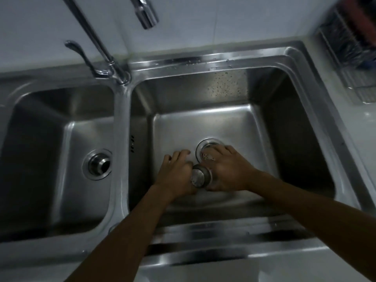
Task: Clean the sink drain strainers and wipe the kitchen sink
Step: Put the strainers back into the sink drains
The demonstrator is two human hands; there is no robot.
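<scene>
A round metal drain strainer (199, 177) is tipped with its underside facing up, low in the right basin (213, 123). My left hand (174, 173) and my right hand (231, 169) press against it from either side and hold it between them. The left fingers reach forward over the basin floor. Fingers of the right hand curl over the open right drain (205, 148), hiding its near half. In the left basin (40, 139), a second strainer (99, 164) sits in its drain.
A chrome tap (114, 64) with a lever handle stands on the divider between the basins; its spout (145, 13) hangs above the right basin. A wire rack (354, 58) holding dark items sits on the counter at the far right. Water spots mark the right basin's back wall.
</scene>
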